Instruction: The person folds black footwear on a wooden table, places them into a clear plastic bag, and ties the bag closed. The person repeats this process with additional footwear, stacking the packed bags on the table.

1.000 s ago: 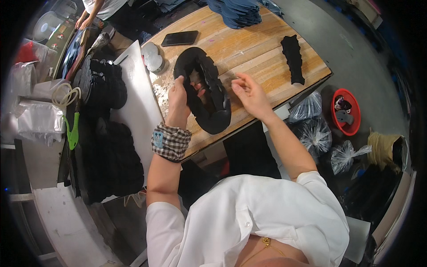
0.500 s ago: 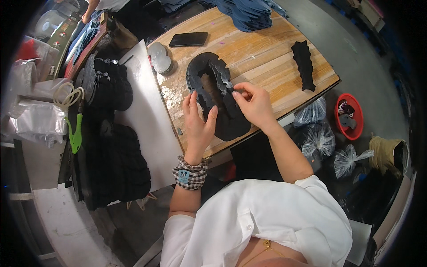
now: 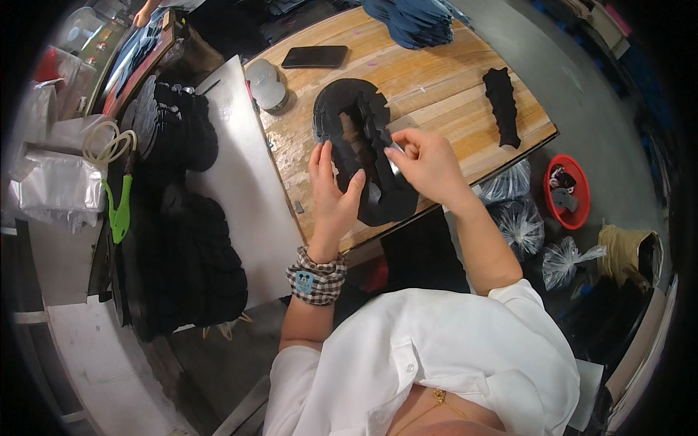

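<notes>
The right hand (image 3: 429,163) had its fingers (image 3: 402,139) pinched shut on the right edge of a black stack (image 3: 367,156), a pile of curved, U-shaped cut pieces; what exactly sat between thumb and forefinger was too small to tell. The left hand (image 3: 333,190) was open, its fingers spread and extended, the palm pressed against the stack's left side with the fingertips pointing up the counter (image 3: 443,80). The stack lay directly between the 2 hands, both touching it, neither clearly nearer. Its long axis ran from the near counter edge away from the person, tilted slightly left at the far end, where the arch of the U closed; the open ends pointed back toward the person and reached the counter's near edge. Farther out, a single black piece (image 3: 502,105) lay well apart to the right, its long axis also running away from the person. A dark phone (image 3: 314,56) and a tape roll (image 3: 270,91) lay beyond the stack to the left, and blue fabric (image 3: 414,16) sat at the far edge. A white board (image 3: 240,182) adjoined the counter's left side, with black piles (image 3: 182,276) beyond it.
</notes>
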A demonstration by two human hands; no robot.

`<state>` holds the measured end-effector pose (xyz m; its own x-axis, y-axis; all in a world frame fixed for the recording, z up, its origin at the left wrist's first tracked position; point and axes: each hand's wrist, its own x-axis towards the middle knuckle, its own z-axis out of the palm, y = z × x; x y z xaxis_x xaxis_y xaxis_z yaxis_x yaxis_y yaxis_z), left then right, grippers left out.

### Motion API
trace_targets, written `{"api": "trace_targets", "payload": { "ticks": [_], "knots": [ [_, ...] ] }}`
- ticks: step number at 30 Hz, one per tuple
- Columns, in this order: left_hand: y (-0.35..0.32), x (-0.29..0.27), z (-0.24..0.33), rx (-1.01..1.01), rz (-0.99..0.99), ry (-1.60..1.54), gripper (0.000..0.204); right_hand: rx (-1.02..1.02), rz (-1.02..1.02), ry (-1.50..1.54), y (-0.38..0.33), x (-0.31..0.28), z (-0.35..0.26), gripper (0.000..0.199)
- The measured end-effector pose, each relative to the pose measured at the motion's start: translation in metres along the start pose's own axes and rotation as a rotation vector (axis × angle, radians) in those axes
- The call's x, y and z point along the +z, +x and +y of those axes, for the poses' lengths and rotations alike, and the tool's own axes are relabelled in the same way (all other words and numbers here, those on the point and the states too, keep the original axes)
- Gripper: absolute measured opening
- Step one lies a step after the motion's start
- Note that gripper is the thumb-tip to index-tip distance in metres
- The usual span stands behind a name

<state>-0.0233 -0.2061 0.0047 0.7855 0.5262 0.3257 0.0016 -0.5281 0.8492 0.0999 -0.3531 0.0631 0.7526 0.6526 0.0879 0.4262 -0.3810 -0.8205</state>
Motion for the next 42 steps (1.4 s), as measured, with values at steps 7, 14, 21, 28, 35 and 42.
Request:
{"api": "trace_targets", "payload": {
  "ticks": [7, 14, 21, 28, 35, 42],
  "knots": [
    [-0.006, 0.017, 0.013, -0.214, 0.107, -0.749, 0.061, 0.148, -0.034, 0.157, 0.009, 0.026, 0.004, 0.038],
    [-0.014, 0.027, 0.016, -0.238, 0.174, -0.752, 0.063, 0.0, 0.145, 0.213, 0.015, 0.029, 0.034, 0.075],
    [-0.014, 0.033, 0.007, -0.095, 0.098, -0.334, 0.068, -0.053, -0.181, 0.298, 0.02, 0.052, 0.044, 0.079],
    [-0.025, 0.032, -0.003, -0.11, 0.126, -0.242, 0.067, -0.059, -0.158, 0.458, -0.02, 0.036, 0.024, 0.079],
    [-0.031, 0.045, 0.009, -0.118, 0.242, -0.481, 0.062, -0.167, -0.091, 0.366, -0.03, 0.051, 0.041, 0.078],
    [-0.046, -0.003, 0.035, -0.058, 0.311, -0.423, 0.068, -0.116, 0.077, 0.676, -0.036, 0.04, 0.035, 0.061]
  ]
}}
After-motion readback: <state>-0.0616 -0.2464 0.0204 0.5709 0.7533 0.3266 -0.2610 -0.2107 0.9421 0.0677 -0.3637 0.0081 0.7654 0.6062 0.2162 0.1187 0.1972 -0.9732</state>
